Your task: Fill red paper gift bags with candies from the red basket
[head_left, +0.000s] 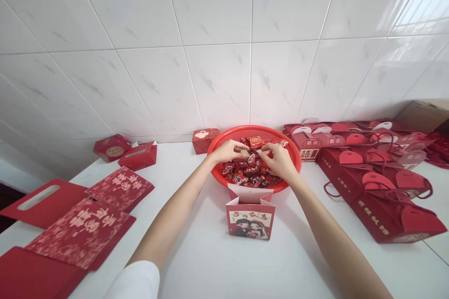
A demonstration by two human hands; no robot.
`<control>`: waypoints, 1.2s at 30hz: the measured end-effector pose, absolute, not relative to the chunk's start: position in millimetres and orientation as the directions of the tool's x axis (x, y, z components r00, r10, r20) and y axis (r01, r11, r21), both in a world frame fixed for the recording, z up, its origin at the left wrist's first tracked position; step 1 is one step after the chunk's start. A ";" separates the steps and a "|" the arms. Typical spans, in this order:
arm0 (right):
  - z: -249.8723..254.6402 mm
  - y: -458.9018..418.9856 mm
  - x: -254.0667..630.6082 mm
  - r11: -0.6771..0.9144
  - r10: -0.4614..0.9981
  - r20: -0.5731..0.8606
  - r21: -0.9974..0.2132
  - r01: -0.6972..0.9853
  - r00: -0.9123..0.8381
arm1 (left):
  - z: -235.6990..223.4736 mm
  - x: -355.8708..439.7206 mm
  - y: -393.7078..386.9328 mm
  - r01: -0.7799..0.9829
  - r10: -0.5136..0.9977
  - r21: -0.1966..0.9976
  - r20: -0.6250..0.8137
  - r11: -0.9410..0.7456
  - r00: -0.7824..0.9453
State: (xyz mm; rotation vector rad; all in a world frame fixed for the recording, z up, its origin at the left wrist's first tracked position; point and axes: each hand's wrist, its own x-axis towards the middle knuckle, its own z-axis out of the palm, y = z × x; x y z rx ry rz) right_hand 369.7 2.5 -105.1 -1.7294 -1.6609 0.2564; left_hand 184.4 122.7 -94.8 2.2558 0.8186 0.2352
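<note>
A red plastic basket holds several wrapped candies in red, dark and gold wrappers. My left hand reaches in over its left side, thumb and fingers closed on a small candy with a pale wrapper. From the right, my right hand is bent down into the pile, fingers pinched around another candy, which they partly hide. Just in front of the basket stands a small red gift box with a cartoon couple on its front. Its top flaps are up and open.
Rows of folded red gift boxes with cord handles stand at right, beside a cardboard box. Flat red printed boxes lie at left. Smaller red boxes and a floral one sit near the tiled wall.
</note>
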 end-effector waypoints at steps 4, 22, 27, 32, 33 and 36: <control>-97.6 -6.3 361.1 0.269 0.938 0.341 -0.837 0.477 0.069 | -84.7 182.5 92.3 0.184 0.685 0.883 0.190 -0.433 0.703; -31.0 -83.8 344.9 0.519 0.855 0.449 -0.734 0.438 -0.261 | -62.7 108.6 -4.1 0.203 0.513 0.793 0.156 -0.575 0.844; -29.9 -86.5 340.3 0.515 0.857 0.419 -0.704 0.489 -0.299 | -66.1 109.8 -3.1 0.237 0.520 0.809 0.096 -0.537 0.849; -31.4 -89.0 338.3 0.474 0.875 0.302 -0.688 0.550 -0.377 | -61.7 107.0 -2.9 0.293 0.524 0.823 0.007 -0.487 0.852; -31.4 -89.5 338.7 0.475 0.876 0.301 -0.674 0.566 -0.377 | -61.9 106.6 -2.7 0.300 0.528 0.822 0.001 -0.483 0.849; -29.7 -90.7 342.7 0.474 0.881 0.331 -0.638 0.607 -0.340 | -63.1 105.6 -1.6 0.325 0.543 0.811 -0.011 -0.487 0.840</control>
